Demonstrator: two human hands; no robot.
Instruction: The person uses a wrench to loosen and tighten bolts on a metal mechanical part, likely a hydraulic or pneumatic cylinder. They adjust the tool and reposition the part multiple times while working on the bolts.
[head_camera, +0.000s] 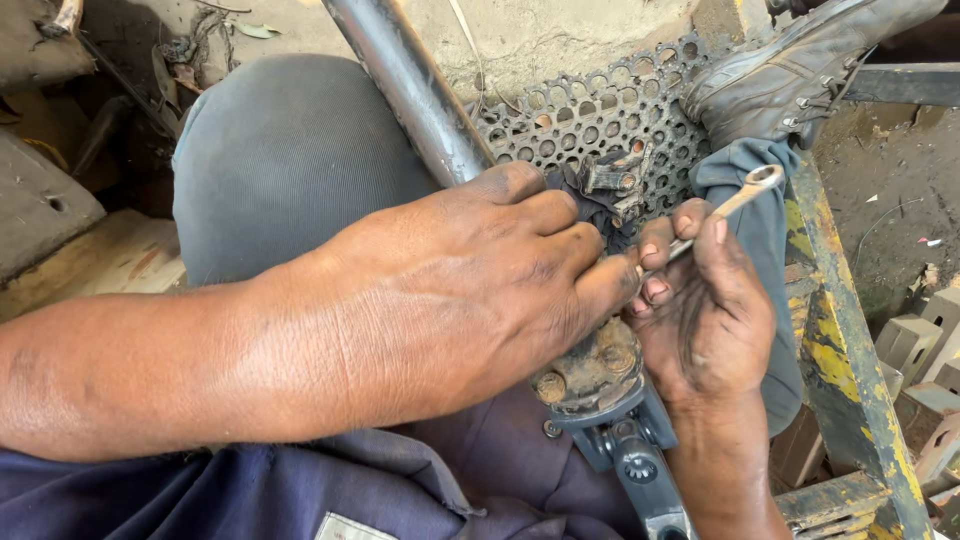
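A long dark metal shaft (410, 85) lies across my lap, ending in a greasy bolted joint (592, 372) with a blue-grey fitting (632, 450) below it. My left hand (470, 290) wraps over the shaft and presses a dark rag (590, 205) against a small metal bracket (617, 180). My right hand (700, 310) sits just right of the joint and holds a slim silver ring spanner (745, 190), its ring end pointing up and right. Fingertips of both hands meet at the bracket.
A perforated metal plate (590, 115) lies under the work. A worn grey shoe (790, 65) rests on it at the upper right. A rusty yellow-painted steel frame (835, 330) runs down the right side. Concrete blocks (925, 350) lie on the ground beyond it.
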